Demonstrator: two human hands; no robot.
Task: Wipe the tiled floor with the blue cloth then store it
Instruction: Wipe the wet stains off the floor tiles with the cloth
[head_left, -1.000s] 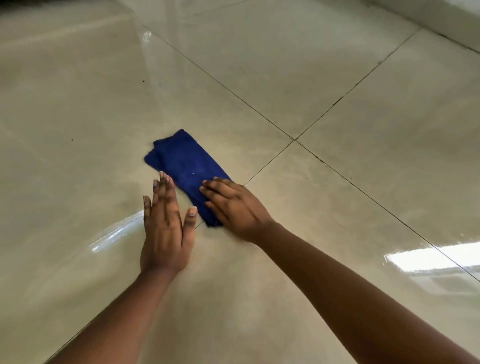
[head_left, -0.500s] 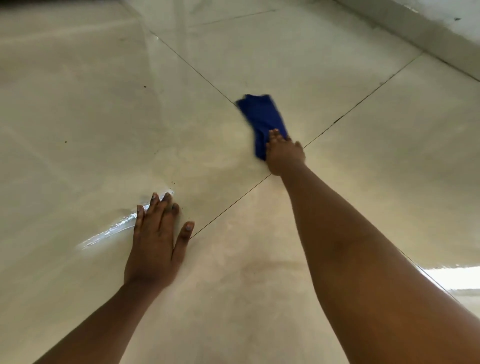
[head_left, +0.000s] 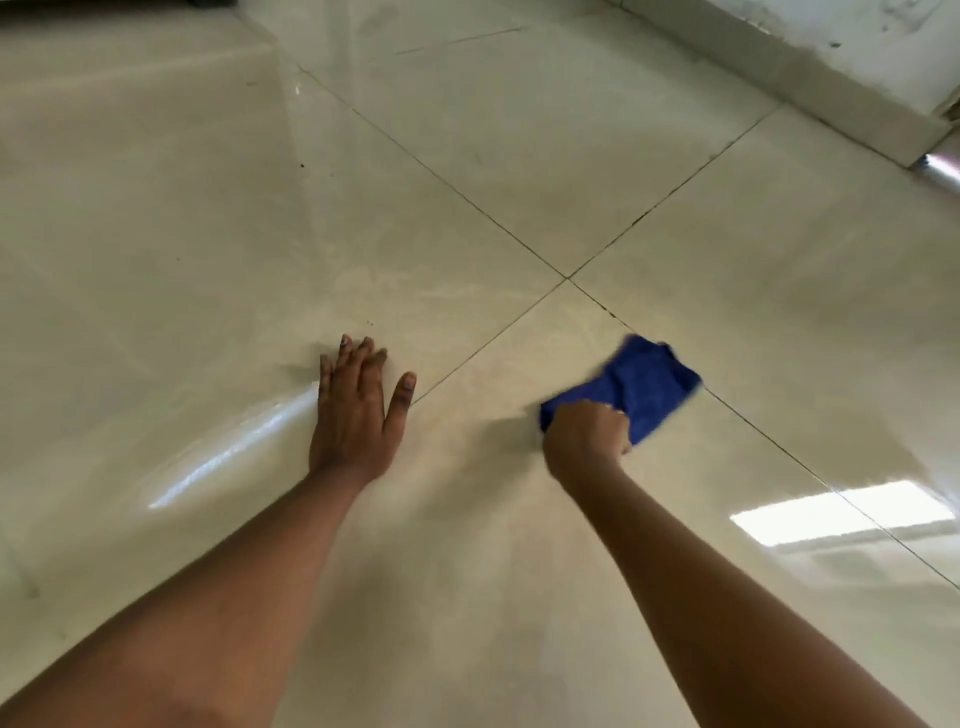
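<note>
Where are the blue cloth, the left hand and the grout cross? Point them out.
blue cloth (head_left: 647, 387): head view, middle of its free part.
left hand (head_left: 353, 415): head view, back of hand.
grout cross (head_left: 567, 279): head view, where lines meet.

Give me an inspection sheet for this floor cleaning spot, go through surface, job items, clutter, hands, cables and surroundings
Surface: glossy beige tiled floor with dark grout lines crossing ahead of the hands; bright window reflections on it at the right and beside the left hand.
Job's things: blue cloth, bunched, lying on the floor to the right of the grout crossing.
Clutter: a few small dark specks on the tiles at the left.
Hands: left hand rests flat on the floor, fingers straight; right hand grips the near end of the cloth.
Cables: nothing seen.
Surroundings: pale skirting and scuffed wall at the upper right; a dark edge at the top left, unclear.
</note>
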